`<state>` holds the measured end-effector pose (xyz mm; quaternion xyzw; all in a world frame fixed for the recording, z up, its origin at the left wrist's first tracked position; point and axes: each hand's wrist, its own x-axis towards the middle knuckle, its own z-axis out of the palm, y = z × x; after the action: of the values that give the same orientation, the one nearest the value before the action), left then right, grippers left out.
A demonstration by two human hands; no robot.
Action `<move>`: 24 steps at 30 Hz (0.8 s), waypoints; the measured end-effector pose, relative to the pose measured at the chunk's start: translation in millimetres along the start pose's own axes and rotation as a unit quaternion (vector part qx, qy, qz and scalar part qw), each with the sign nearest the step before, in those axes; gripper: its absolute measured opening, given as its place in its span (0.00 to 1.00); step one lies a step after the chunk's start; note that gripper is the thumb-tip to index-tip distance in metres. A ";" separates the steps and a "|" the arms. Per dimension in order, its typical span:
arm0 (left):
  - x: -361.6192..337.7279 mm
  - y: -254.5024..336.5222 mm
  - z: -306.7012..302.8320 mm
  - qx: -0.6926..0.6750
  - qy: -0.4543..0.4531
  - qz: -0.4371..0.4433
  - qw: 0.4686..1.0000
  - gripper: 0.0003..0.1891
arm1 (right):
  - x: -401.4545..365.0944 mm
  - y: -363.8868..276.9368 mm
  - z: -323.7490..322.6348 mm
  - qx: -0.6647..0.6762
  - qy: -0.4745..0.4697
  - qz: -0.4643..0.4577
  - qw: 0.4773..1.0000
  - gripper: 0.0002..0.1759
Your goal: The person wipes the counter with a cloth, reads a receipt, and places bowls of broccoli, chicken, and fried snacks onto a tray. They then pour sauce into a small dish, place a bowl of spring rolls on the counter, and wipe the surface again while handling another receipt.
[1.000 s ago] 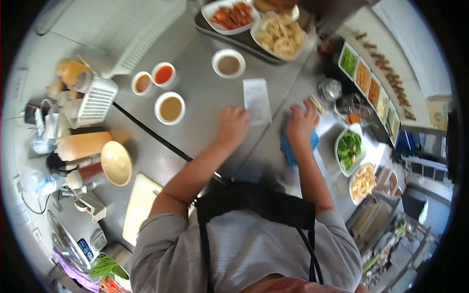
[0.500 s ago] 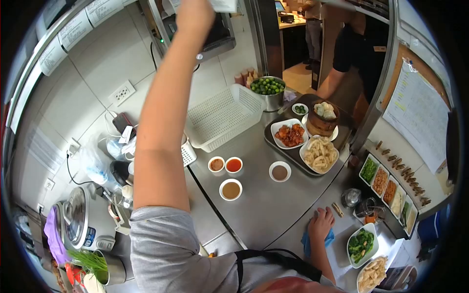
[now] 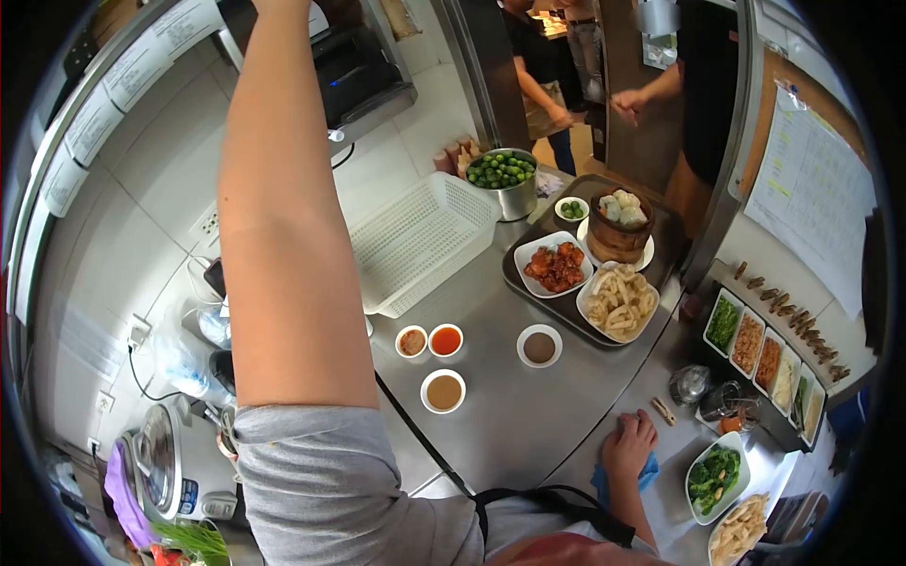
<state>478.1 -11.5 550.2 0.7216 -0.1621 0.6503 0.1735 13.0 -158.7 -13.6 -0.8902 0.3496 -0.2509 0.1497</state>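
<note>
My left arm (image 3: 283, 236) is raised straight up toward the shelf with a black machine (image 3: 363, 71); its hand is cut off by the top edge of the view. My right hand (image 3: 630, 443) lies on a blue cloth (image 3: 650, 469) on the steel counter (image 3: 500, 415), fingers curled over it. Beside this hand lie a small stick-like item (image 3: 663, 411) and a steel cup (image 3: 689, 383). Several small sauce bowls (image 3: 444, 391) stand to its left.
A dark tray (image 3: 525, 292) carries a red-sauced dish (image 3: 555, 266), fried pieces (image 3: 620, 302) and a bamboo steamer (image 3: 620, 222). Behind stand a white basket (image 3: 420, 241) and a pot of limes (image 3: 500, 174). Garnish bins (image 3: 764, 363) and broccoli (image 3: 715, 474) sit right. Other people (image 3: 694, 104) stand beyond.
My left hand took the paper slip off the counter and went up; it has now passed out of view. The view tilted up. My right hand stays on the cloth.
</note>
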 end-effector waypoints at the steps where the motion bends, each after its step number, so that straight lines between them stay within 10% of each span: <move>1: 0.6 -4.7 4.3 -0.029 0.030 0.004 0.999 0.09 | 0.4 0.1 0.2 -0.002 -0.001 -0.001 1.000 0.17; 6: -47.7 -14.5 -2.2 -0.217 0.100 -0.150 0.960 0.17 | 1.5 -2.6 -1.3 -0.004 -0.018 -0.003 1.000 0.17; 8: -57.7 -71.7 56.6 -0.058 0.155 -0.204 0.965 0.22 | 1.5 -1.1 -0.3 -0.010 -0.021 0.000 1.000 0.16; 9: -60.8 -81.4 59.1 0.001 0.015 -0.253 0.967 0.21 | 1.4 -0.9 0.8 -0.011 -0.020 0.002 1.000 0.16; 24: -45.7 -45.2 -51.6 -0.136 -0.038 -0.049 0.989 0.13 | -1.5 2.0 3.3 -0.009 -0.016 -0.018 1.000 0.15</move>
<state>448.7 52.9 507.8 0.7228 -0.2199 0.5847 0.2955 12.7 -158.8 -17.7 -0.9015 0.3336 -0.2356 0.1429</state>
